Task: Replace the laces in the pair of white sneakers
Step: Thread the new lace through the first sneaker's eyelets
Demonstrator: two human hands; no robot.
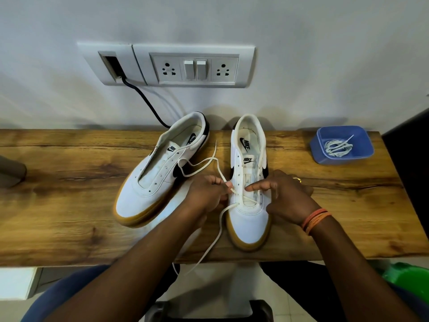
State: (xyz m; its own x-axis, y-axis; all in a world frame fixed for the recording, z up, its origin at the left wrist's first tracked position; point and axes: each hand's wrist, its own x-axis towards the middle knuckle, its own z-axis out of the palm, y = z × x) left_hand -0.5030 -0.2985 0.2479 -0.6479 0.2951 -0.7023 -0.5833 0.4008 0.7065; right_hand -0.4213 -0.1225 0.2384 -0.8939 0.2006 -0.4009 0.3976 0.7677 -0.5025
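Two white sneakers with gum soles stand on a wooden shelf. The left sneaker has no lace and lies angled. The right sneaker has a cream lace threaded through its lowest eyelets. My left hand pinches this lace beside the shoe's left eyelet row. My right hand rests on the shoe's right side, its thumb and forefinger holding the tongue area near the eyelets. One lace end loops over the shelf between the shoes; the other hangs off the front edge.
A blue plastic tub at the right holds a coiled white lace. A wall socket panel with a dark cable sits behind the shoes. A green object lies below right, and a dark block stands at the right edge.
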